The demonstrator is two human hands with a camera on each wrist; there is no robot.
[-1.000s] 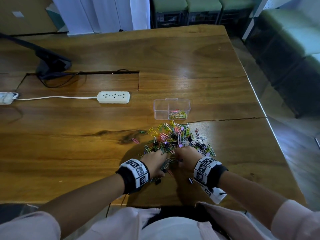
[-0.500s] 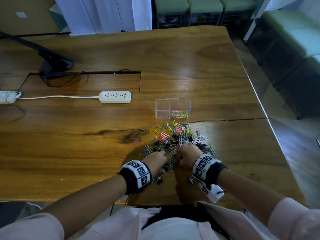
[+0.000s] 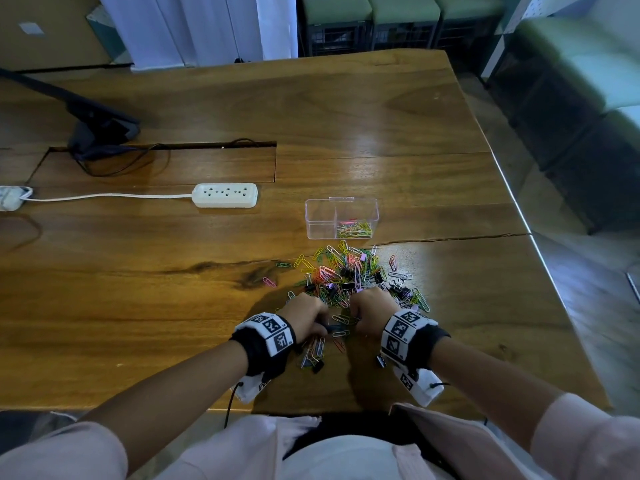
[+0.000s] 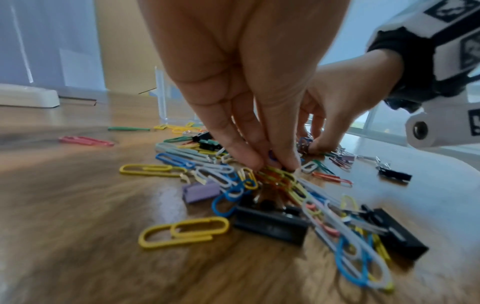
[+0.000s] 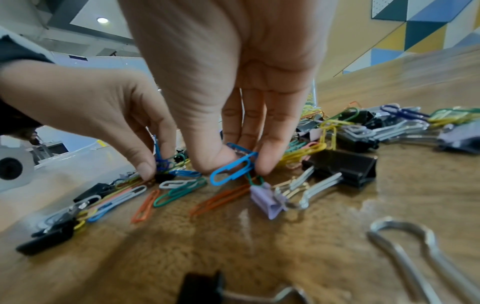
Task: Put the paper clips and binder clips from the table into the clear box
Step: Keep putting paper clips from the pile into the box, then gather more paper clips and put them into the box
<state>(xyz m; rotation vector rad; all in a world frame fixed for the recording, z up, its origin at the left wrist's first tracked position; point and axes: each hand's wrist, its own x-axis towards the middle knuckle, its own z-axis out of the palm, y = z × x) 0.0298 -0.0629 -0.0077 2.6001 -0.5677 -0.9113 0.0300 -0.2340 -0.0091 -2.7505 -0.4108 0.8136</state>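
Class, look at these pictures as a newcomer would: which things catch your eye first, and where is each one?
First, the bright heap of paper clips and binder clips at the near middle of the wooden table, with the left hand and right hand picking at its near edge. The right hand pinches a blue paper clip. Just beyond the heap stands the clear box, a few clips in its right compartment.

no readable text, labels or numbers

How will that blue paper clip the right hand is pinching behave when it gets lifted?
The blue paper clip is thin bent wire, so probably light and stiff. A green clip sits hooked against it and may lift along.
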